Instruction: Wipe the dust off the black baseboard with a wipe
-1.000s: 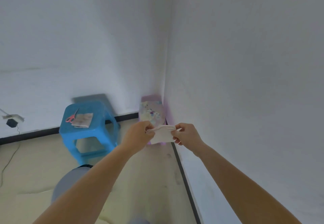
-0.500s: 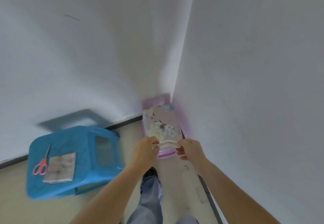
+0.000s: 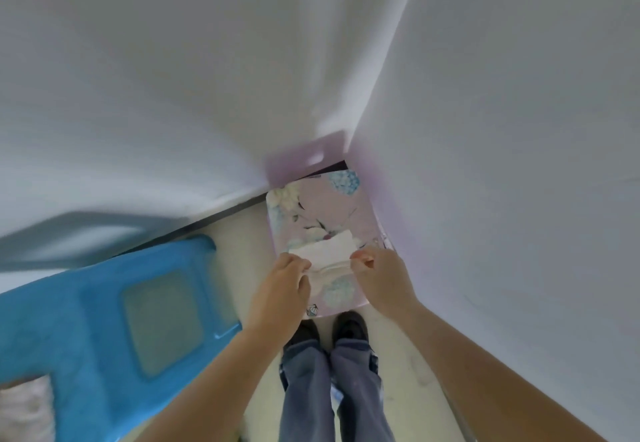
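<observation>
A white wipe [image 3: 330,253] is stretched between my two hands above a purple stool. My left hand [image 3: 284,287] pinches its left edge and my right hand [image 3: 382,277] pinches its right edge. The black baseboard [image 3: 214,218] runs along the foot of the left wall, from behind the blue stool to the corner. Another stretch of baseboard [image 3: 459,414] shows at the foot of the right wall, low in the frame.
A purple stool with a flowered top [image 3: 322,213] stands in the corner, just beyond my shoes [image 3: 329,329]. A blue plastic stool [image 3: 114,324] sits at the left, with a grey cloth [image 3: 24,410] on its top. White walls close in on both sides.
The view has tilted down and moved closer to the corner. My legs and shoes have come into sight. Both hands still hold the wipe, now spread wider over the purple stool.
</observation>
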`<state>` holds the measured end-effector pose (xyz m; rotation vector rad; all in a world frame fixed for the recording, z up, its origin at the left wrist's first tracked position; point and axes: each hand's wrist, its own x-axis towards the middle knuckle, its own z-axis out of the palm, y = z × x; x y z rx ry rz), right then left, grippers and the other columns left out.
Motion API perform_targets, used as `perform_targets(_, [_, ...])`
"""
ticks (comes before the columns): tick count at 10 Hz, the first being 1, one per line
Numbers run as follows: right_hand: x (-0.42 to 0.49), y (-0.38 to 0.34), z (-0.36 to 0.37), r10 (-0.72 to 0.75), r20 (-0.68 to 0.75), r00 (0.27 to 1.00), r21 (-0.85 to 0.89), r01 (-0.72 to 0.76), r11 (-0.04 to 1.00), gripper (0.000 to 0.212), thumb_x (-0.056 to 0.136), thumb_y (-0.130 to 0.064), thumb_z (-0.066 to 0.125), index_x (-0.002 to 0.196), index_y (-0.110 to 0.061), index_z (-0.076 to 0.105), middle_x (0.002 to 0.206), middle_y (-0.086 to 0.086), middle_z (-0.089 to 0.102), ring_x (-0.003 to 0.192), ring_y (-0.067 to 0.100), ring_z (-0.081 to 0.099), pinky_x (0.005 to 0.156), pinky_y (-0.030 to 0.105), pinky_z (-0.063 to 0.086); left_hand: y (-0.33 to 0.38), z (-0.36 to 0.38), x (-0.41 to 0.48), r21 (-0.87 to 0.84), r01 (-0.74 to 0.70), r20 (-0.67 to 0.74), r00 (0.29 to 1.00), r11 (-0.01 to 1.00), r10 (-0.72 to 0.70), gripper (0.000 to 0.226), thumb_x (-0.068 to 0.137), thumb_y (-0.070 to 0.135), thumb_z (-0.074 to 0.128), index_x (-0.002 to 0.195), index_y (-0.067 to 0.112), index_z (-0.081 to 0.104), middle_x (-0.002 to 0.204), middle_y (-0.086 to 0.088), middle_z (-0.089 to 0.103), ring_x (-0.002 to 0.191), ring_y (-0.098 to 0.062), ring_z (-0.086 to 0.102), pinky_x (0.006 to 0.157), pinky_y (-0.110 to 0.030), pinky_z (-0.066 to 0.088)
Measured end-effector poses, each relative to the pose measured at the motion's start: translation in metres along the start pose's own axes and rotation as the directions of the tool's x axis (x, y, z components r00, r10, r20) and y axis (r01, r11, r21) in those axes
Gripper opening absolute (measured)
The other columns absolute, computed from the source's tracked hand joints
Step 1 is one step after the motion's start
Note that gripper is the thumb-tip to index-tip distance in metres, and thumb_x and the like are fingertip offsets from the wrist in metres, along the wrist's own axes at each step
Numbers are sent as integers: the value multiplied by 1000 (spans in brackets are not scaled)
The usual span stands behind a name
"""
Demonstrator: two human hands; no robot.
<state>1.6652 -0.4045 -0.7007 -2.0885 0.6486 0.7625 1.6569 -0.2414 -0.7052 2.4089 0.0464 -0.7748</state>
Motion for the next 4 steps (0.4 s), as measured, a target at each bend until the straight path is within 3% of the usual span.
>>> perform_targets(1, [22, 20, 14, -12, 52, 999, -90, 16, 996, 30, 91, -20, 49, 116, -12, 64, 119, 3, 63, 106, 19, 58, 92, 29, 45, -12, 21, 10, 58, 5, 113, 994, 998, -12, 40, 94, 14, 45, 134, 15, 47, 140, 8, 39, 112, -18, 53, 92, -26, 41])
perform_targets(2, [31, 42, 24, 65, 181, 981, -228, -22, 973, 43, 92, -23, 50, 135, -18, 49, 142, 0, 45, 128, 18, 44, 105, 30, 34, -19, 43, 7, 140, 43, 320, 943, 989, -86, 54, 92, 14, 44, 144, 20, 31, 152, 7, 27, 133, -17, 35, 103, -26, 31])
perform_targets(4, [19, 42, 18, 39, 125, 991, -236, -8, 972, 42, 92, -20, 49, 134, -17, 50, 140, 0, 47, 124, 17, 46, 101, 27, 35, -6, 39, -1, 118, 54, 285, 955, 992, -86, 48, 93, 14, 43, 141, 17, 37, 148, 3, 35, 134, -15, 31, 104, -24, 27])
